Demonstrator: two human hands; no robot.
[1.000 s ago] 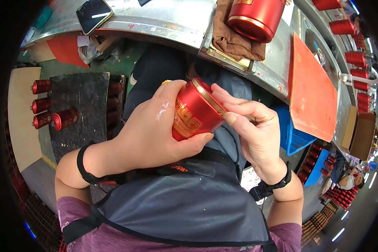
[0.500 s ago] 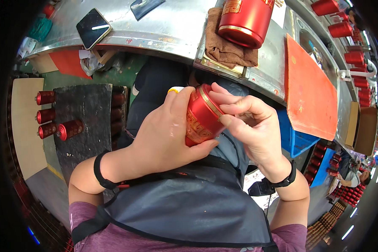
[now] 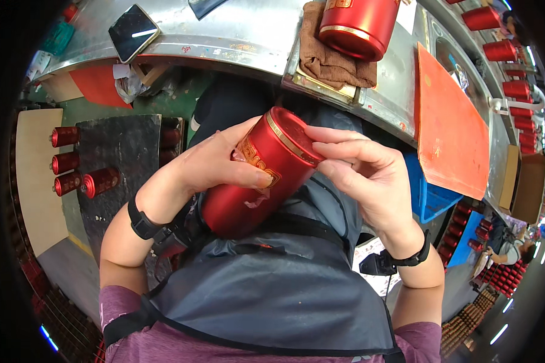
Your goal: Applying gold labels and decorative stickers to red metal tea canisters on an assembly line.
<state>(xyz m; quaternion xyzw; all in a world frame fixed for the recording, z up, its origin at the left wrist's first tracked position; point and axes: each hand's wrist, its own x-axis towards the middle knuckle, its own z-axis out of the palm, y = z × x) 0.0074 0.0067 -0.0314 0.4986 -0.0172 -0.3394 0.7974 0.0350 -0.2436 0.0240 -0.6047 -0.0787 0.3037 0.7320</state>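
Note:
A glossy red canister [image 3: 236,209] with a gold pattern and a gold band near one end lies tilted across my lap. My left hand [image 3: 224,160] is wrapped round its side, the thumb pressed over the gold pattern. A wrinkled, see-through scrap of film [image 3: 259,198] clings to the canister just below that thumb. At the banded end, my right hand [image 3: 363,175] has its fingertips on the rim, thumb and fingers drawn close together at the gold band. Whether they pinch something thin there is too small to tell.
Ahead, another red canister [image 3: 360,30] rests on a folded brown cloth [image 3: 321,60] on the metal bench [image 3: 224,42]. A phone [image 3: 133,33] lies at its left. An orange board [image 3: 451,127] leans over a blue crate [image 3: 427,187]. Several red canisters [image 3: 100,181] stand at left.
The canister has swung so its long plain side now shows toward my lower left. My left hand has shifted up along it, and the film scrap has come into view. My right fingers stay at the rim.

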